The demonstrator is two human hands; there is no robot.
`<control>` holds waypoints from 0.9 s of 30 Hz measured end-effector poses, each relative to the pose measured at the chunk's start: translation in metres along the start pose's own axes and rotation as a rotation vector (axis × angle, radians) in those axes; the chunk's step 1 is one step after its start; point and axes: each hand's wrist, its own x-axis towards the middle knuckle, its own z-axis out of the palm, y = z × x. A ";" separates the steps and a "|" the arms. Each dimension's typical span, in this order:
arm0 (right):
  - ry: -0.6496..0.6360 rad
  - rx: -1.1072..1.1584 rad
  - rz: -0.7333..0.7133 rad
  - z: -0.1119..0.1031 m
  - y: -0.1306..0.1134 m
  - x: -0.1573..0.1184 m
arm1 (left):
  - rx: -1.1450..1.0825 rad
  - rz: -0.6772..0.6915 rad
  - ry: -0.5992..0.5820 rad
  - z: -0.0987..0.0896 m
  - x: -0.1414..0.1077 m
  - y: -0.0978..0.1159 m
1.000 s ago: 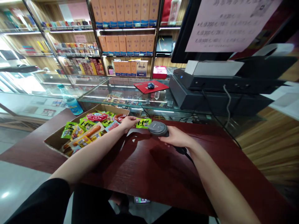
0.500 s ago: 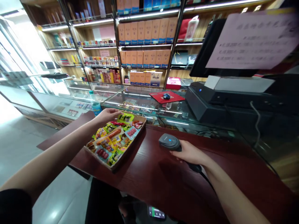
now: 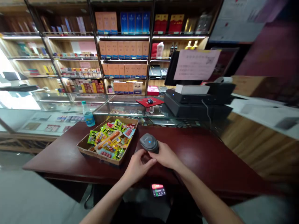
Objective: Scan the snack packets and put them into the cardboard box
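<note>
A grey barcode scanner with a small blue light is held above the dark red desk. My right hand is wrapped round its handle. Just left of it, my left hand has its fingers curled against the underside of the scanner, with the thumb against my right hand; a gap shows between thumb and fingers. Left of both hands, a shallow cardboard box holds many small packaged snacks, among them a long sausage in a clear wrapper.
A bottle of blue liquid stands behind the box. Behind the desk runs a glass counter with a mouse on a red mat. A monitor bearing a paper sheet stands at the right. A lit phone is below the desk edge.
My left hand has left the snack box and come right to the scanner. The scanner has stayed in my right hand. The view has turned to the right.
</note>
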 end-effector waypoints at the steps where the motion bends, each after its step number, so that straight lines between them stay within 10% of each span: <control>1: 0.037 -0.020 0.016 0.005 -0.002 -0.009 | -0.100 -0.017 0.002 0.004 -0.003 -0.002; 9: -0.067 -0.475 0.016 -0.009 -0.042 -0.079 | -0.782 -0.301 -0.052 0.049 -0.038 0.008; 16: 0.598 -0.924 -0.498 -0.095 -0.171 -0.067 | -0.610 -0.188 0.007 0.045 -0.055 0.007; 20: 0.765 -0.981 -0.653 -0.097 -0.208 -0.026 | -0.447 -0.055 0.065 0.022 -0.069 0.007; 23: 0.589 -0.967 -0.685 -0.057 -0.172 0.013 | -0.332 -0.036 0.114 0.002 -0.083 0.000; 27: -0.068 -1.086 -0.549 0.028 -0.083 0.057 | -0.209 -0.010 0.192 -0.024 -0.099 -0.024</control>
